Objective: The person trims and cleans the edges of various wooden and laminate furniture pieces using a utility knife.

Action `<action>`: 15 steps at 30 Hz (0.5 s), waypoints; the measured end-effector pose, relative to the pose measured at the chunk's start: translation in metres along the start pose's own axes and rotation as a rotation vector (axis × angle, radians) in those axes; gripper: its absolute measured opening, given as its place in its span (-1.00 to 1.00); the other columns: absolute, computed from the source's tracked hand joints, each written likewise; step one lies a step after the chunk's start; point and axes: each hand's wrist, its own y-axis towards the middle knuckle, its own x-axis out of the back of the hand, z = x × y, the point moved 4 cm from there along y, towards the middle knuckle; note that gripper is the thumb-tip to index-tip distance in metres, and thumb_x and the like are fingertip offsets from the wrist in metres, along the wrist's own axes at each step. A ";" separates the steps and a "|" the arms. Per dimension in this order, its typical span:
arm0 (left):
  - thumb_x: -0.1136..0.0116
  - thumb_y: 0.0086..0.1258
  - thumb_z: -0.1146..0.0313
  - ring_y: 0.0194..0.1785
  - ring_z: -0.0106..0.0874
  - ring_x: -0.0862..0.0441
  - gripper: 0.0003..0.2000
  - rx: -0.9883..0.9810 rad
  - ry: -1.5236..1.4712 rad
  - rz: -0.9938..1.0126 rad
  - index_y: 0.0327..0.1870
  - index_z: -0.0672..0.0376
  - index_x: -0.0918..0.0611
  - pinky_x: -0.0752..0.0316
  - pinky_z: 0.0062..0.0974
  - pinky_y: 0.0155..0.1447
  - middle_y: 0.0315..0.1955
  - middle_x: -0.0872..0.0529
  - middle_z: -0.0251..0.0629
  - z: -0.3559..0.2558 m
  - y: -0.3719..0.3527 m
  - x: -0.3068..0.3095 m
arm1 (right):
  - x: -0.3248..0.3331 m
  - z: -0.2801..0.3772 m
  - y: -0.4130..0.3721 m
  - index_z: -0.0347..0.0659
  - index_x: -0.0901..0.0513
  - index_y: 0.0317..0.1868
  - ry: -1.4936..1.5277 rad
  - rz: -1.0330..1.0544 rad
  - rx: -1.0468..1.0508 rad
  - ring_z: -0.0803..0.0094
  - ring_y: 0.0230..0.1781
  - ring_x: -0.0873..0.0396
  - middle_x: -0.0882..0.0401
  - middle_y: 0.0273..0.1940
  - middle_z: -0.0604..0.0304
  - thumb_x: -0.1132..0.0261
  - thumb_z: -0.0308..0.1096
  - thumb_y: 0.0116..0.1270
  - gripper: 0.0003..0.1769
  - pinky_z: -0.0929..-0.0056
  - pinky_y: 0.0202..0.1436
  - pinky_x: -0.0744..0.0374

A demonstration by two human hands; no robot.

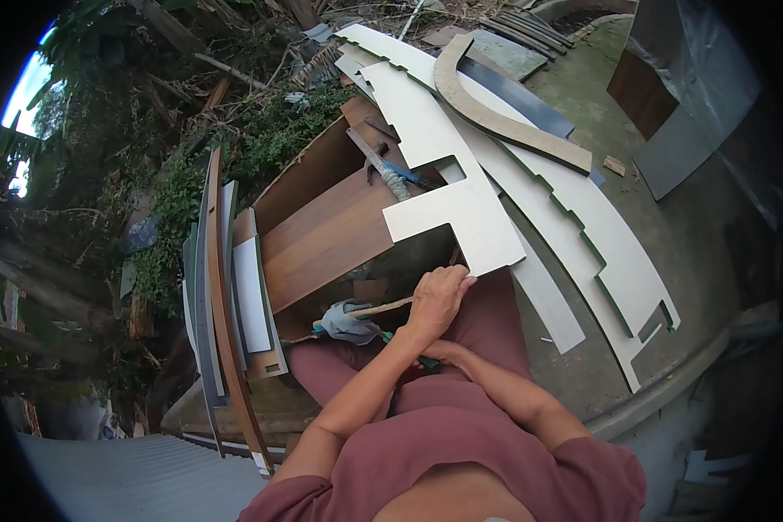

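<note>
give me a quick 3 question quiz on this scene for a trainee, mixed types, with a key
1. True or false: the curved board lies across a long white panel.
2. Which hand is at the near corner of the notched panel?
3. The bundled cloth by the stick is: a) bright red b) blue-grey c) yellow

Key: 1 true; 2 the left hand; 3 b

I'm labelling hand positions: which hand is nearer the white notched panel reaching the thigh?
Left. The left hand is at the lower edge of the white panel; the right hand is farther back, at the lap.
</note>
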 end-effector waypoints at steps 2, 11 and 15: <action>-0.11 0.33 0.27 -0.34 -0.29 -0.52 -0.85 0.003 0.026 -0.052 -0.34 0.15 -0.50 -0.35 -0.31 -0.23 -0.48 -0.54 -0.27 0.014 -0.014 0.019 | 0.003 -0.005 0.006 -0.12 -0.54 -0.21 0.037 0.010 -0.026 0.69 -0.55 -0.39 -0.47 -0.46 0.40 -0.21 -0.11 0.33 -0.75 0.69 -0.53 -0.38; -0.17 0.28 0.41 -0.34 -0.22 -0.54 -0.89 0.090 -0.082 -0.028 -0.29 0.26 -0.58 -0.43 -0.34 -0.25 -0.44 -0.59 -0.18 0.051 -0.045 0.110 | -0.008 0.019 -0.015 -0.15 -0.43 0.08 0.031 -0.139 0.028 0.66 -0.50 -0.34 -0.36 -0.43 0.38 -0.20 -0.17 0.36 -0.63 0.65 -0.47 -0.38; -0.20 0.28 0.40 -0.39 -0.28 -0.53 -0.88 0.106 -0.206 -0.053 -0.30 0.25 -0.56 -0.42 -0.39 -0.29 -0.47 -0.56 -0.22 0.043 -0.053 0.155 | 0.001 0.028 -0.040 -0.20 -0.39 0.00 0.186 -0.327 0.072 0.62 -0.50 -0.33 -0.34 -0.45 0.34 -0.19 -0.27 0.36 -0.70 0.61 -0.45 -0.39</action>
